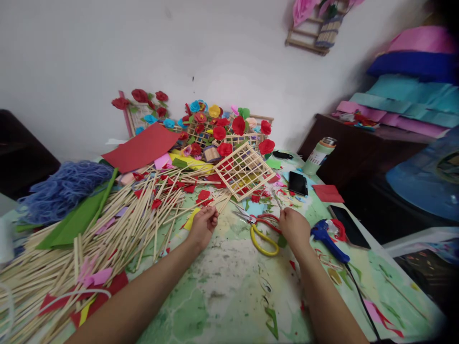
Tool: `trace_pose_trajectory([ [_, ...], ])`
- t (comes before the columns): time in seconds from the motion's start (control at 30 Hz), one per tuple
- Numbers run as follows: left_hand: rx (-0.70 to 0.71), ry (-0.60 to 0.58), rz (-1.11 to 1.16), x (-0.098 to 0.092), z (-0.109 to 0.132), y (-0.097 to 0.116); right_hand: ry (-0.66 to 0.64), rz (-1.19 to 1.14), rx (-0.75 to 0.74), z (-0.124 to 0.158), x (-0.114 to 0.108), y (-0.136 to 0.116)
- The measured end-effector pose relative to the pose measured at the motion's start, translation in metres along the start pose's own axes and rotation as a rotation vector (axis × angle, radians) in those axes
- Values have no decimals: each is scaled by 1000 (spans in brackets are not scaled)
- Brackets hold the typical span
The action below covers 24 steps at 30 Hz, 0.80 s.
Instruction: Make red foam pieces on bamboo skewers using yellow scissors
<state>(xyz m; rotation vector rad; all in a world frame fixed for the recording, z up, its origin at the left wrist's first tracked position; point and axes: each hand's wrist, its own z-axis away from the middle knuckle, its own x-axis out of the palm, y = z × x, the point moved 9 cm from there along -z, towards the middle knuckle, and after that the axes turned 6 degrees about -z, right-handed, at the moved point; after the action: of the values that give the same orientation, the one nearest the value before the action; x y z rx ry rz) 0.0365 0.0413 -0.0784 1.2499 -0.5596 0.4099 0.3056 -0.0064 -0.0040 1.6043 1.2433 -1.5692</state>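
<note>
My left hand (205,225) is over the table's middle, fingers pinched together beside the loose sticks. Whatever may be between its fingertips is too small to make out. My right hand (294,228) is closed around a slim, silvery pointed tool (276,198) that sticks out past the fingers; its kind is unclear. Between the hands, a pair of scissors (264,240) with one red and one yellow handle lies on the table, its blades apart. A piece of green paper (282,241) shows just below my right hand. Beyond the scissors a wooden stick lattice (245,171) leans at a tilt.
Thin wooden sticks (143,215) cover the left side, near blue string (68,186) and red paper (143,147). Paper flowers (238,125) stand at the back. A blue glue gun (330,241) with a cord, a phone (348,227) and a bottle (319,155) are at right.
</note>
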Motion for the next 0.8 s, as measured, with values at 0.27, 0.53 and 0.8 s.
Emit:
trace_pose_trajectory([
  [0.27, 48, -17, -185, 3, 2, 1, 91, -30, -31, 1, -1, 5],
  [0.53, 632, -580, -1425, 75, 56, -13, 98, -136, -511, 55, -5, -78],
  [0.8, 978, -803, -1990, 87, 94, -30, 55, -160, -779, 70, 37, -138],
])
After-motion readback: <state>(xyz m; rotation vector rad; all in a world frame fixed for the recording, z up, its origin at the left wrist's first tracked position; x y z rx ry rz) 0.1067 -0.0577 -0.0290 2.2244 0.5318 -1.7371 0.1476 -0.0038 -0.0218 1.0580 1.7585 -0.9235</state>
